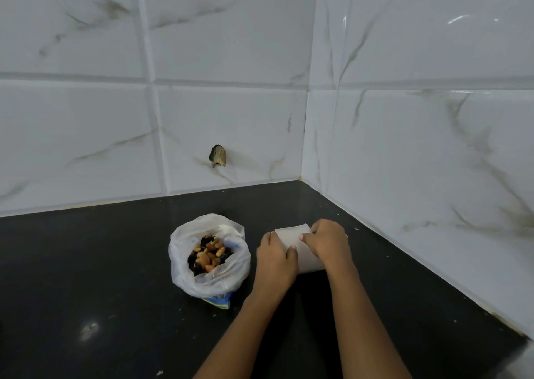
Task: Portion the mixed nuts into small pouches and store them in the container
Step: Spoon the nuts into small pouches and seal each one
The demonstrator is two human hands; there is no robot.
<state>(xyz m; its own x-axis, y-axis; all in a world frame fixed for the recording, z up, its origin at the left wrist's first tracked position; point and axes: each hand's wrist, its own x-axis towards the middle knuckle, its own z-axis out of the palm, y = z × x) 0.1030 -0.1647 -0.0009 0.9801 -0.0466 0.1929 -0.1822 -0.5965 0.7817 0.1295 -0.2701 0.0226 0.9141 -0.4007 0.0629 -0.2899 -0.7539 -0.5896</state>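
Only just starting. Holding the white roll (290, 235) in the grip of left hand (276, 258) and right hand (329, 241). Yet to put nuts (208, 253) from the bag (222, 277) into pouches.

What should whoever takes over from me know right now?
Left hand and right hand both grip the white paper-like roll, probably pouch material, on the black stone counter.
The translucent white plastic bag of mixed nuts stands open left of it.
Done: no filled pouch visible.
Left: all portioning and storing; no container in view.
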